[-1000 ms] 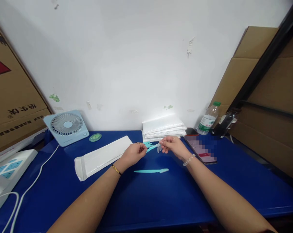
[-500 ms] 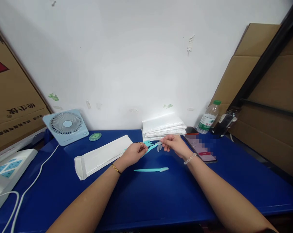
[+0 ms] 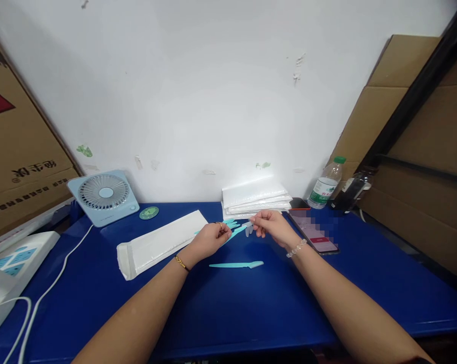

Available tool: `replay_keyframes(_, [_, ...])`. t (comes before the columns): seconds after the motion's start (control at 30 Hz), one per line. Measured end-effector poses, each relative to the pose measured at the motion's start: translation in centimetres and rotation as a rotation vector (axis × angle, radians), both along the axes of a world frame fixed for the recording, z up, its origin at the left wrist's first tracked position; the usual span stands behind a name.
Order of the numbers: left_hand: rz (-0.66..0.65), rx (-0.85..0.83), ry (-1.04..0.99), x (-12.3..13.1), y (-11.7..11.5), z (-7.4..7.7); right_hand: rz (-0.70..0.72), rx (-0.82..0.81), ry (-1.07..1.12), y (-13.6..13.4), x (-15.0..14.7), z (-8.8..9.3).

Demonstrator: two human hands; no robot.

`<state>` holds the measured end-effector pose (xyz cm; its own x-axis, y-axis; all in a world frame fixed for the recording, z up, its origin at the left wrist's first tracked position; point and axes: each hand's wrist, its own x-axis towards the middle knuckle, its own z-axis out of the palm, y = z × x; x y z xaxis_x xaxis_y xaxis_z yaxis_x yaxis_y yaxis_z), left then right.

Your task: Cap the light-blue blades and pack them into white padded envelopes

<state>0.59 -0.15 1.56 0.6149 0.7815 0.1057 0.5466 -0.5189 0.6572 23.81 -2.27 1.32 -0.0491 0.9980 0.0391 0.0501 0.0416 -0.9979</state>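
My left hand (image 3: 213,238) is closed on a turquoise eyebrow razor (image 3: 236,232), its head pointing right. In the fingertips of my right hand (image 3: 267,223) is a small translucent blade cap (image 3: 248,224), at the head of that razor; whether it sits on the blade I cannot tell. More loose translucent caps (image 3: 248,232) show just below it. Behind the held razor lie several turquoise razors (image 3: 231,222), partly hidden by my left hand. Another eyebrow razor (image 3: 236,265) rests alone on the blue table (image 3: 228,308), nearer to me.
A white padded mailer (image 3: 164,240) lies left, and a stack of mailers (image 3: 255,197) stands by the wall. To the right are a phone (image 3: 314,235), a water bottle (image 3: 324,187) and a dark bottle (image 3: 352,192). A blue fan (image 3: 105,194) and power strip (image 3: 16,263) stand left.
The cap in my right hand has shifted slightly and now lines up with the held razor's head. My left hand has barely moved.
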Motion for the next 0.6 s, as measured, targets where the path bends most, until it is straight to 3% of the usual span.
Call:
replay_keyframes(0.2, [0.002, -0.031, -0.021, 0.1, -0.4, 0.4, 0.104, 0.001, -0.103, -0.7, -1.0, 0.4])
replay_keyframes(0.3, [-0.095, -0.082, 0.009, 0.1, -0.7, 0.5, 0.170, -0.004, -0.275, -0.4, -0.3, 0.1])
replay_keyframes(0.37, [-0.150, -0.082, 0.064, 0.0, -0.7, 0.3, 0.113, 0.081, -0.465, 0.0, 0.4, -0.4])
replay_keyframes(0.47, [-0.063, 0.083, 0.184, -0.3, -0.2, -0.1, 0.035, 0.343, -0.807, 0.5, 1.1, -1.3])
replay_keyframes(0.6, [0.113, 0.361, 0.309, -0.9, 0.9, -0.7, 0.185, 0.548, -1.084, 0.7, 0.7, -1.9])
